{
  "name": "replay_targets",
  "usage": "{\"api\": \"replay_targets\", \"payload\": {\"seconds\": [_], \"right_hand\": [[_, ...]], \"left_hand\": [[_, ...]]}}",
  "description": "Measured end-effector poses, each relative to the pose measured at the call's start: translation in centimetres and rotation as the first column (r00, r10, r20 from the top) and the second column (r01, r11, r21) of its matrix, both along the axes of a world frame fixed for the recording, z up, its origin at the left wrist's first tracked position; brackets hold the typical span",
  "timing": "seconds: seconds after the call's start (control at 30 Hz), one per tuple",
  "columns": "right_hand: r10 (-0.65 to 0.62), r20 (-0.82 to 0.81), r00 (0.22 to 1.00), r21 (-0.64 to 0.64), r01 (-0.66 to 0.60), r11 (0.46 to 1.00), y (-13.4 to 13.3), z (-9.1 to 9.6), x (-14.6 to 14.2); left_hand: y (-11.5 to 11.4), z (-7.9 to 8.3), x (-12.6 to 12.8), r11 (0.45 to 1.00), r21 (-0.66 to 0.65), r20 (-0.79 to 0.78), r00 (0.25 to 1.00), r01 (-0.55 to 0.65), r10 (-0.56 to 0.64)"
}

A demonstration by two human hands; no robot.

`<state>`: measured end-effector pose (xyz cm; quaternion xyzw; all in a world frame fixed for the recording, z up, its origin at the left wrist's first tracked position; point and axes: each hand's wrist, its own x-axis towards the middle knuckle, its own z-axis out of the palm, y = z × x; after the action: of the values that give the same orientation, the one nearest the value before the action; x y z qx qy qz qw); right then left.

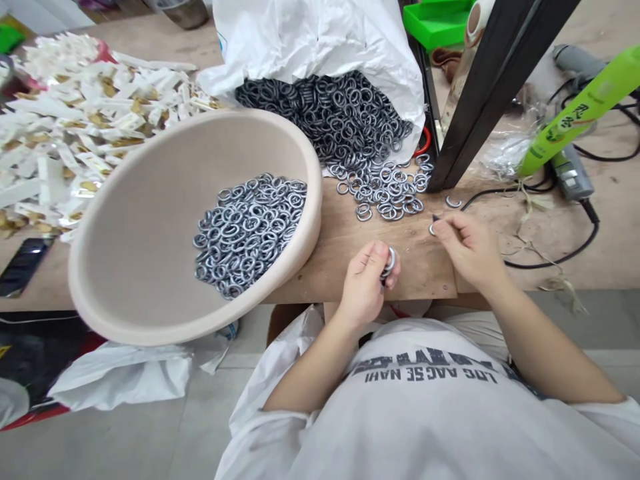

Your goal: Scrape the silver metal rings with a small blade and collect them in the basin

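Note:
My left hand (pixel 364 283) is closed round a small stack of grey metal rings (pixel 389 261) at the near edge of the wooden table (pixel 350 247). My right hand (pixel 467 245) pinches a single metal ring (pixel 433 227) against the tabletop, just right of the left hand. A loose pile of the same rings (pixel 387 190) lies a little beyond both hands. To the left, a large beige basin (pixel 150 200) leans over the table edge with a heap of rings (pixel 247 230) inside it.
A white sack (pixel 310 40) spills many dark rings (pixel 330 113) at the back. White and gold packets (pixel 75 127) cover the left of the table. A black post (pixel 493 87), a green bottle (pixel 580 110), a power tool (pixel 570 170) and cables stand at the right.

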<state>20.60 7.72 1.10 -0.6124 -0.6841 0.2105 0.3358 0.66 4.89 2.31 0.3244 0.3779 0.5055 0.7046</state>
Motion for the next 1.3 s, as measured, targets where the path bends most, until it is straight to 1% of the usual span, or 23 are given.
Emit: {"api": "replay_targets", "payload": {"seconds": [0.03,0.1,0.13,0.2,0.27,0.37,0.43,0.5,0.53,0.57,0.6,0.67,0.7,0.73,0.8,0.87,0.93,1.03,1.1,1.13,1.17,1.23,1.3], "right_hand": [[-0.034,0.103,0.994,0.019,0.032,0.999,0.1,-0.1,0.6],[-0.054,0.309,0.950,0.013,0.053,0.999,0.3,-0.4,1.5],[-0.044,0.382,0.923,-0.007,0.050,0.999,0.4,-0.5,1.6],[-0.013,0.436,0.900,-0.043,0.036,0.998,0.5,-0.7,1.6],[0.004,0.394,0.919,-0.047,0.016,0.999,0.6,-1.0,1.3],[0.000,0.265,0.964,-0.026,0.008,1.000,1.0,-1.3,1.1],[-0.012,0.181,0.983,-0.020,0.016,1.000,1.2,-1.2,0.9],[-0.041,0.062,0.997,-0.005,0.041,0.999,1.3,-0.8,0.5],[-0.045,-0.032,0.998,-0.019,0.044,0.999,1.2,-0.5,0.1],[-0.036,-0.150,0.988,-0.055,0.028,0.998,1.1,-0.2,-0.3],[-0.016,-0.276,0.961,-0.112,-0.016,0.994,0.9,0.2,-0.9],[0.027,-0.494,0.869,-0.234,-0.162,0.959,0.4,1.0,-2.1],[0.036,-0.564,0.825,-0.275,-0.229,0.934,0.1,1.3,-2.7],[0.036,-0.603,0.797,-0.297,-0.266,0.917,-0.2,1.5,-3.3],[0.024,-0.627,0.779,-0.304,-0.272,0.913,-0.8,1.9,-4.1],[0.032,-0.644,0.764,-0.275,-0.271,0.922,-1.3,2.0,-4.6],[0.058,-0.652,0.756,-0.241,-0.278,0.930,-1.6,2.0,-4.9],[0.080,-0.679,0.730,-0.236,-0.320,0.918,-1.4,2.0,-4.9],[0.092,-0.688,0.720,-0.220,-0.327,0.919,-1.2,1.9,-4.7],[0.114,-0.670,0.733,-0.196,-0.322,0.926,-1.2,1.9,-4.5],[0.149,-0.625,0.766,-0.163,-0.315,0.935,-1.2,1.9,-4.4],[0.234,-0.466,0.853,-0.091,-0.309,0.947,-1.5,2.0,-4.1],[0.299,-0.294,0.908,-0.047,-0.326,0.944,-2.0,2.3,-3.9]], "left_hand": [[0.3,0.0,-0.2,1.000,-0.015,-0.001,1.000,-0.009,0.009],[0.9,-0.1,-0.6,0.998,-0.056,-0.015,1.000,0.001,-0.002],[1.1,-0.2,-0.7,0.997,-0.080,-0.022,1.000,0.005,-0.006],[1.5,-0.4,-0.8,0.992,-0.127,-0.029,1.000,0.005,-0.008],[1.8,-0.5,-0.9,0.987,-0.163,-0.025,1.000,-0.005,0.001],[2.3,-0.6,-1.2,0.981,-0.193,0.000,1.000,-0.012,0.012],[2.5,-0.6,-1.2,0.981,-0.193,0.026,1.000,0.006,-0.001],[2.6,-0.5,-0.9,0.980,-0.194,0.047,0.998,0.037,-0.029],[2.5,-0.5,-0.6,0.979,-0.197,0.048,0.998,0.049,-0.040],[2.5,-0.5,-0.3,0.979,-0.196,0.038,0.998,0.053,-0.046],[2.3,-0.5,0.1,0.981,-0.186,0.020,0.999,0.052,-0.049],[2.0,-0.7,0.8,0.992,-0.121,-0.044,0.998,0.036,-0.042],[1.8,-0.8,1.1,0.997,-0.072,-0.086,0.996,0.022,-0.028],[1.6,-0.9,1.3,1.000,-0.023,-0.128,0.992,0.008,-0.011],[1.3,-1.2,1.5,0.999,0.044,-0.201,0.979,-0.021,0.030],[1.1,-1.2,1.5,0.997,0.059,-0.228,0.972,-0.048,0.060],[0.9,-1.2,1.4,0.997,0.048,-0.208,0.976,-0.054,0.063],[0.8,-1.0,1.4,0.999,0.014,-0.143,0.989,-0.031,0.033],[0.7,-0.9,1.4,0.999,-0.025,-0.102,0.995,-0.025,0.022],[0.8,-0.8,1.4,0.999,-0.043,-0.084,0.996,-0.033,0.030],[0.8,-0.7,1.4,0.997,-0.056,-0.070,0.997,-0.045,0.041],[0.9,-0.7,1.3,0.995,-0.069,-0.045,0.997,-0.065,0.062],[0.9,-0.7,1.3,0.995,-0.078,-0.020,0.998,-0.068,0.067]]}}
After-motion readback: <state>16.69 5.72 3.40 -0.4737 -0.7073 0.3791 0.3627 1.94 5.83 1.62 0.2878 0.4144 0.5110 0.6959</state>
